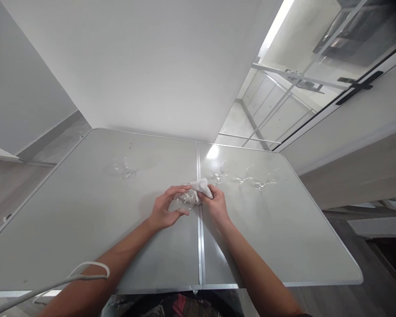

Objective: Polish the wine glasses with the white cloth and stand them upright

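My left hand (162, 208) is closed round a clear wine glass (184, 201), fingers on its far side and thumb on the near side. The glass lies tilted above the table's middle. A white cloth (203, 187) is pinched in my right hand (218, 204). The cloth touches the right end of the glass and hides part of it. Whether my left fingertips also press on the cloth, I cannot tell.
Both hands are over a grey folding table (119, 229) with a metal seam (200, 246). One stemmed glass (129, 174) stands at the left; several more, including a near one (218, 178), stand at the right. A white cable (53, 285) crosses the lower left. A white wall (152, 79) borders the far edge.
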`<state>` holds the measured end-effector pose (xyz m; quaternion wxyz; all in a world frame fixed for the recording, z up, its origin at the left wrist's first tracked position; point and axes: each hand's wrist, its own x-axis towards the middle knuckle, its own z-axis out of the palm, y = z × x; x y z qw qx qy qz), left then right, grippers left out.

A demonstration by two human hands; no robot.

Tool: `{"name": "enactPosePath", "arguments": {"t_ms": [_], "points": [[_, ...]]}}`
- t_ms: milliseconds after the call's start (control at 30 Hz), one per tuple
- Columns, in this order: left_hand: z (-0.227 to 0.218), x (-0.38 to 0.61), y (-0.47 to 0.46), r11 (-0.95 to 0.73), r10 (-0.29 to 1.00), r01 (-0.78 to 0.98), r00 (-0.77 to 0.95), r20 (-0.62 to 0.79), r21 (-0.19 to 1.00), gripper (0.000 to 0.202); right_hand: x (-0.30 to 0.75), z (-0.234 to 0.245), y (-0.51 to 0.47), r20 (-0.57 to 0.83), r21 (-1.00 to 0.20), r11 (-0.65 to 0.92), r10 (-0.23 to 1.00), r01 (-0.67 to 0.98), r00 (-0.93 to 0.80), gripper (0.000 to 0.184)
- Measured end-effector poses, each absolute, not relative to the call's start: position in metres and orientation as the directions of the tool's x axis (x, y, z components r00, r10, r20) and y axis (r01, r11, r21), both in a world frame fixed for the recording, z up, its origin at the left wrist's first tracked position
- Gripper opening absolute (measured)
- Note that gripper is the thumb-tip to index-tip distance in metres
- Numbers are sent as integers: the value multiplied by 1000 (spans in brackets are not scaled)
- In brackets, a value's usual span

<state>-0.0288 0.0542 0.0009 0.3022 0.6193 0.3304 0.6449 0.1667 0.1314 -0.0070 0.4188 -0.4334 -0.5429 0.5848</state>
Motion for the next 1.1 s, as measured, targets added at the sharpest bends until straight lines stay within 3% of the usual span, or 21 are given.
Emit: {"name": "enactPosePath", "arguments": {"t_ms": [133, 333, 433, 567, 667, 733, 833, 967, 1033, 1100], "points": [[1, -29, 55, -582, 812, 23, -36, 583, 813, 65, 164, -7, 130, -46, -997, -67, 935, -47, -352, 29], [4, -32, 58, -585, 784, 51, -222, 580, 810, 63, 179, 1, 134, 68, -997, 62, 976, -37, -208, 12], [6, -34, 59, -553, 782, 108, -277, 559, 826, 65, 186, 11, 134, 130, -991, 113, 949, -74, -288, 30], [8, -33, 58, -509, 785, 212, -283, 551, 834, 67, 181, 24, 124, 66, -997, 30, 837, -75, -544, 61], [8, -33, 57, -485, 804, 235, -258, 536, 842, 68, 169, 26, 115, 116, -973, 210, 799, 93, -590, 45], [6, -32, 57, -473, 834, 168, -229, 501, 865, 66, 162, 23, 110, 181, -905, 365, 792, 216, -583, 29], [4, -28, 57, -457, 876, 46, -148, 459, 888, 65, 154, 17, 106, 218, -782, 493, 789, 381, -575, 21], [7, -28, 60, -469, 876, 86, -81, 475, 879, 73, 160, 16, 110, 255, -715, 502, 836, 487, -486, 18], [11, -36, 63, -488, 839, 246, -130, 528, 837, 77, 172, 18, 117, 266, -777, 441, 876, 449, -402, 19], [18, -52, 65, -486, 739, 441, -254, 625, 754, 65, 192, 20, 125, 237, -859, 335, 931, 388, -279, 17]]}}
